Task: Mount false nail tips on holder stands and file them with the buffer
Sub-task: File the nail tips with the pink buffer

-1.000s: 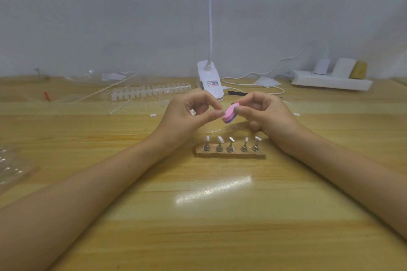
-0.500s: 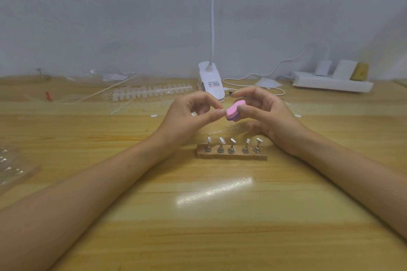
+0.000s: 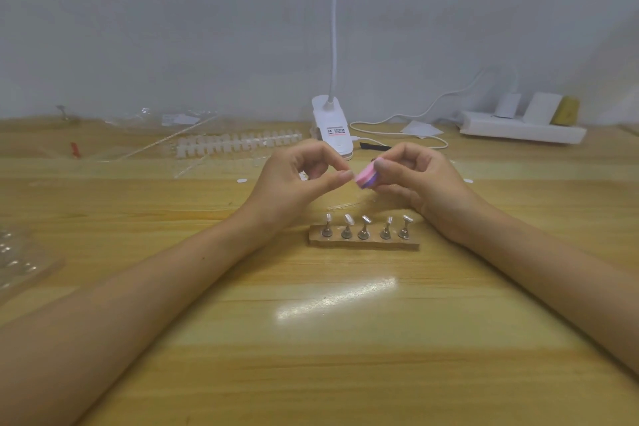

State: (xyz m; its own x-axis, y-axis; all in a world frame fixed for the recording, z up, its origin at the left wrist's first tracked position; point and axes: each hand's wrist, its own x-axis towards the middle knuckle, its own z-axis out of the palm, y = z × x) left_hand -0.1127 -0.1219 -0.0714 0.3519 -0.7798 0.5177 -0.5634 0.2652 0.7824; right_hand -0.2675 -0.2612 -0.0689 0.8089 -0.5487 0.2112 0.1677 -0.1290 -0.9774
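My right hand (image 3: 422, 180) grips a small pink and purple buffer (image 3: 366, 179) between thumb and fingers, above the table. My left hand (image 3: 294, 183) has its thumb and forefinger pinched together right against the buffer's left end. It seems to hold a clear false nail tip, which is almost wholly hidden by the fingertips. Just in front of both hands lies a brown holder base (image 3: 363, 244). On it, several metal holder stands (image 3: 363, 230) stand in a row, each with a pale nail tip on top.
A white strip of spare nail tips (image 3: 235, 143) and clear plastic wrapping (image 3: 166, 121) lie at the back left. A white clip lamp (image 3: 332, 128) stands behind the hands, a power strip (image 3: 522, 130) at the back right. A clear plastic tray (image 3: 20, 263) sits at the left edge.
The buffer in my right hand has shifted slightly right and back again against my left fingertips. Both forearms and the holder base stay where they were.
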